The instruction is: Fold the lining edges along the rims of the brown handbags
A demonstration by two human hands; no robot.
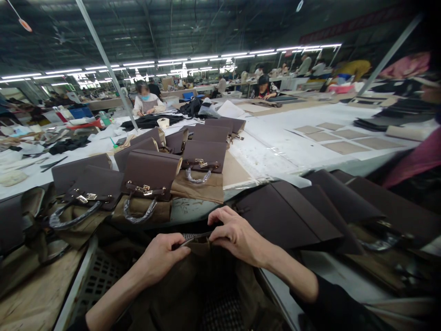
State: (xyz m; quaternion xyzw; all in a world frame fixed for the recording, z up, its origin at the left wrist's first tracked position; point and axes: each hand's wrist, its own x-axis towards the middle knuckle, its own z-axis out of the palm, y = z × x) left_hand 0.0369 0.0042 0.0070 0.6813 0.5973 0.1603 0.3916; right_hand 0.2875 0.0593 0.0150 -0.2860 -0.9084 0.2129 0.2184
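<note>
My left hand (164, 256) pinches the edge of an olive-brown fabric bag lining (186, 280) between thumb and fingers. On the same edge, a little to the right, my right hand (237, 236) is closed with thumb and forefinger. The cloth hangs down in front of me, and its lower part is dark. Just beyond my hands, a dark brown leather handbag (146, 172) with a gold clasp and plastic-wrapped handle lies on the table edge. To the right of my right hand are dark brown leather bag bodies (285, 216).
A white plastic basket (98, 276) stands at lower left. Several more brown handbags (206, 151) are stacked on the white-covered table (275, 156). Flat beige panels (344, 147) lie at right. A slanted metal pole (106, 64) rises at left; a co-worker (148, 101) sits across the table.
</note>
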